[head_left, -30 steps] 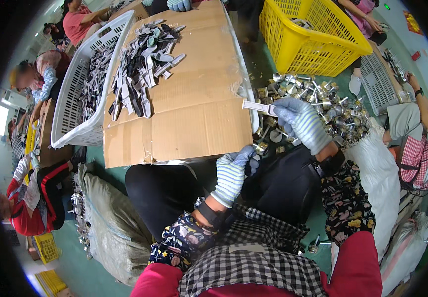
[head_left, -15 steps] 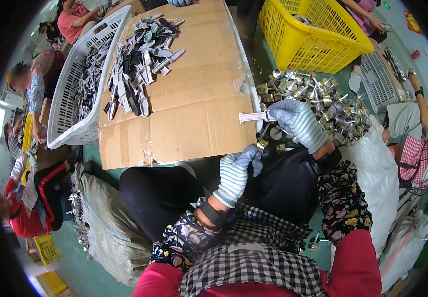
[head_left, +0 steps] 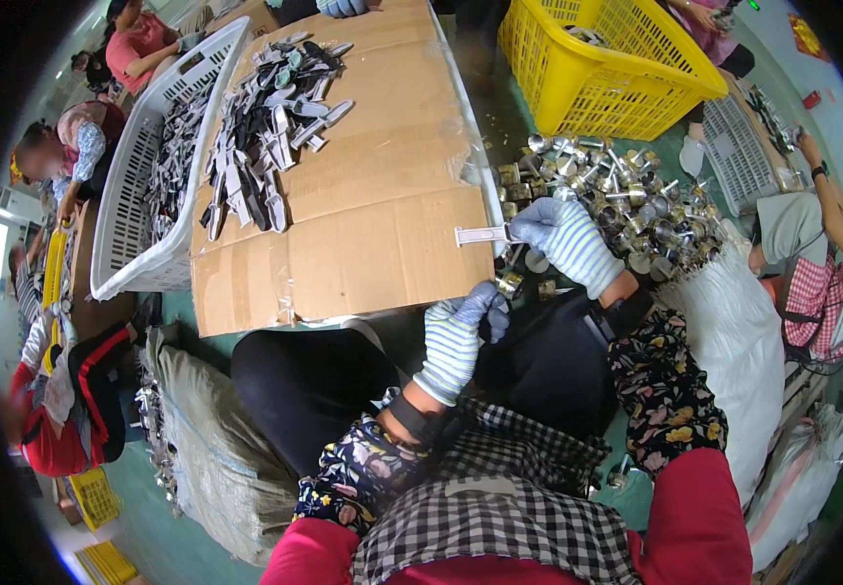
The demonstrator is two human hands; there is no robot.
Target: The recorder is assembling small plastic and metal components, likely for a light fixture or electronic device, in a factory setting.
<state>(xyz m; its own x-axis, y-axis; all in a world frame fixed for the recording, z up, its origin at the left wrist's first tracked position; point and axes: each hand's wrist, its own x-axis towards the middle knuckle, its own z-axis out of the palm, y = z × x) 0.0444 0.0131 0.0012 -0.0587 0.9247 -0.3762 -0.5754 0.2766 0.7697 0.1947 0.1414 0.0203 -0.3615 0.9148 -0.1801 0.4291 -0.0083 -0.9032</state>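
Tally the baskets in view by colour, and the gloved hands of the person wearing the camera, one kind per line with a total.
Yellow basket: 1
White basket: 1
Grey basket: 1
Gloved hands, left hand and right hand: 2
Total: 5

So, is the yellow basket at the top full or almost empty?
Almost empty. The yellow basket shows bare mesh floor and walls inside, with only a few small items near its far edge.

gloves: blue-white striped knit | sleeves: floral (dark ground) | shirt: checked
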